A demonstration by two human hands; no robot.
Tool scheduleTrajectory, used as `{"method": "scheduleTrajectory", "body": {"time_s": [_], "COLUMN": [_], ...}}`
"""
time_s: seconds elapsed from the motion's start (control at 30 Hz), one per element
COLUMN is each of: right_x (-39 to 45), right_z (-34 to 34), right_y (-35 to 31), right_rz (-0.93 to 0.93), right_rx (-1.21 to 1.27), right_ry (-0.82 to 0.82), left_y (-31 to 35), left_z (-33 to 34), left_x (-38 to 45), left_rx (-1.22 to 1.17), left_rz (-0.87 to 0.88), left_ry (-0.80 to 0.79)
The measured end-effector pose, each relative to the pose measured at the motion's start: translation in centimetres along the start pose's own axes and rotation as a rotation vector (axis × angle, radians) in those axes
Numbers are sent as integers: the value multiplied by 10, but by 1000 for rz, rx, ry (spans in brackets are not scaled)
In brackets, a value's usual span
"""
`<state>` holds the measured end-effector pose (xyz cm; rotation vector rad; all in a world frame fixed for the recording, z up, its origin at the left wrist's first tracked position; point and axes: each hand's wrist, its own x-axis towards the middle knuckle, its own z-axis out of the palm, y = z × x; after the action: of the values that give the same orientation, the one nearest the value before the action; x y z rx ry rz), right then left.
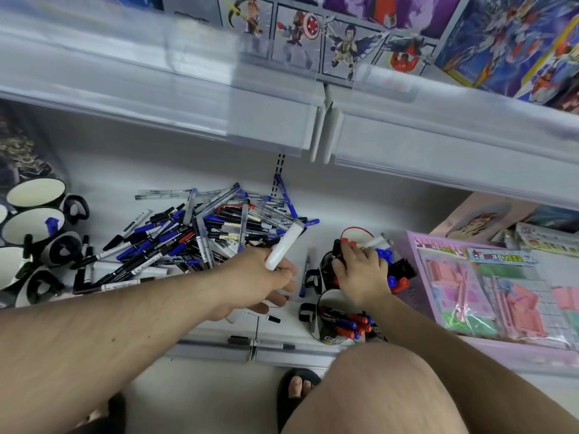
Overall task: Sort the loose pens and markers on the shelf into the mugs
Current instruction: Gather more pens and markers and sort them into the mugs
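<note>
A heap of loose pens and markers [203, 233] lies on the white shelf [106, 180]. My left hand [266, 283] grips a thick white marker [283, 245] just right of the heap, its far end pointing up and away. My right hand [360, 270] rests on top of a black mug [326, 267], fingers curled over the blue and red markers [394, 280] standing in it. In front of it a second black mug [329, 317] holds several red and blue markers. Behind my right hand stands a red-rimmed mug [357, 234].
Black-and-white mugs [34, 227] are grouped at the left end of the shelf, one with a blue marker inside. A pink toy box [488, 286] stands at the right. An upper shelf edge [250, 120] overhangs. My knee [376, 389] and sandalled foot [297, 386] are below.
</note>
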<state>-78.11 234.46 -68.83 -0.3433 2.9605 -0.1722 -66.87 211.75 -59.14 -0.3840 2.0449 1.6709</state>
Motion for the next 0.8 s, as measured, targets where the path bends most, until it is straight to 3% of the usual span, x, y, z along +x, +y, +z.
{"method": "scheduleTrajectory", "body": {"time_s": [0.1, 0.27, 0.33, 0.4, 0.43, 0.5, 0.57, 0.67, 0.8], "right_x": [0, 5, 6, 3, -1, -15, -33, -57, -63], "right_z": [7, -12, -27, -45, -56, -80, -101, -108, -98], "right_y": [3, 2, -4, -18, -28, -51, -68, -85, -85], "right_rz": [15, 33, 28, 36, 69, 140, 97, -97, -151], "right_rx": [-133, -190, -159, 54, 273, 797, 1061, 1010, 893], "right_ry": [-173, -290, -238, -47, 8, -56, -234, -331, -196], "left_y": [-1, 1, 3, 5, 5, 5, 4, 2, 5], "left_z": [-1, -1, 0, 1, 1, -1, -1, 0, 3], "left_x": [1, 1, -1, -1, -1, 0, 0, 1, -1], "left_rx": [7, 12, 46, 87, 114, 228, 381, 527, 575], "left_rz": [-3, -7, 4, 32, 54, 107, 143, 144, 174], "left_ry": [-2, -10, -13, -3, 12, 39, 28, 27, 29]}}
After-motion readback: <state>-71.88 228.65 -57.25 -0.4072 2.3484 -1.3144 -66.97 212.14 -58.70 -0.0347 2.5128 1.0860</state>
